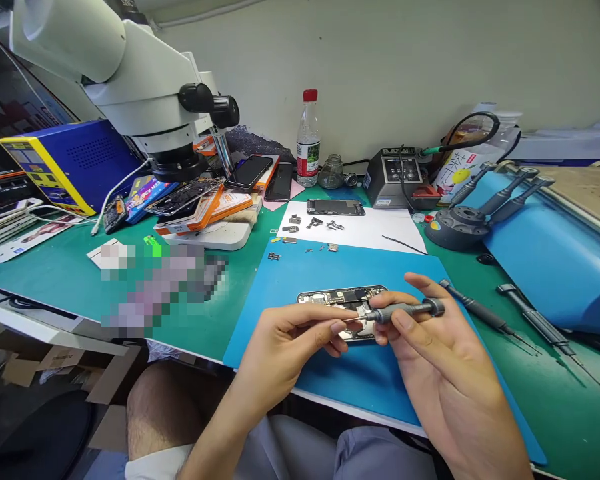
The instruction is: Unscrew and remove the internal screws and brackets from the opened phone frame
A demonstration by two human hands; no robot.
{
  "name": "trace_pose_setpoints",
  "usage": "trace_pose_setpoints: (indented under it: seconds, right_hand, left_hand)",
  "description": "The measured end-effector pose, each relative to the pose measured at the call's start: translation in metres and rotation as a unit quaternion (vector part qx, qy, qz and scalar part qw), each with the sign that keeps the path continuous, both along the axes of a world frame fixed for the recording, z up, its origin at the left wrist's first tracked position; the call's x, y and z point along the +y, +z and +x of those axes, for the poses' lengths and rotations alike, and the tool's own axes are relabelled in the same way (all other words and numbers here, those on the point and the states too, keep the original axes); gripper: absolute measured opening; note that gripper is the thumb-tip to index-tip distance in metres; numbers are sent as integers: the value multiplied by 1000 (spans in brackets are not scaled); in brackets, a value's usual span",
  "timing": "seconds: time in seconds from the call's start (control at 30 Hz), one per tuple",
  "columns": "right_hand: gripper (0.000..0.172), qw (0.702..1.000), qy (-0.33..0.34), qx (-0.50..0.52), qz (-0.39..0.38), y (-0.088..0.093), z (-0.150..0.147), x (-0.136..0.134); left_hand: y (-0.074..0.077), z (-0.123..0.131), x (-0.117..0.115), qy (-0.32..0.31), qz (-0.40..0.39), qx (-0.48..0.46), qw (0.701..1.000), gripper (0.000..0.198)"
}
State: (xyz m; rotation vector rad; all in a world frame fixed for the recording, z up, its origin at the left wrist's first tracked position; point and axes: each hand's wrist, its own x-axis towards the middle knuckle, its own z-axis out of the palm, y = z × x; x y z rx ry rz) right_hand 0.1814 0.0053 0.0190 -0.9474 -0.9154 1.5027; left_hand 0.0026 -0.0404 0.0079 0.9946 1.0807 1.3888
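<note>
A grey precision screwdriver [403, 313] lies nearly level in my right hand [450, 360], held between thumb and fingers. The thumb and forefinger of my left hand [285, 347] pinch its thin shaft near the tip; anything tiny held there is too small to make out. Beneath both hands, an opened smartphone [325, 296] with its inner boards showing rests on the blue mat [280, 280]. My fingers hide part of it. Small phone parts [290, 241] lie farther back, and a detached phone screen [336, 207] sits on white paper [370, 230].
Two more screwdrivers [480, 313] [545, 320] lie at the right, near a round screwdriver stand [457, 227]. A microscope [155, 100] overhangs stacked phones and boxes at the left. Behind stand a bottle [309, 140], a glass jar [332, 173] and a black device [393, 177].
</note>
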Motion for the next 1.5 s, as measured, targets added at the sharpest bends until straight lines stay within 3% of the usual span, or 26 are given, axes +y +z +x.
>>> trace_pose_setpoints:
  seconds: [0.67, 1.03, 1.5]
  right_hand:
    - [58, 1000, -8, 2, -14, 1, -2, 4]
    - [55, 998, 20, 32, -47, 0, 0, 5]
    - [60, 998, 36, 32, -27, -1, 0, 4]
  left_hand:
    - [0, 0, -2, -8, -6, 1, 1000, 16]
    - [0, -1, -2, -16, -11, -10, 1000, 12]
    - [-1, -1, -1, -14, -9, -16, 1000, 12]
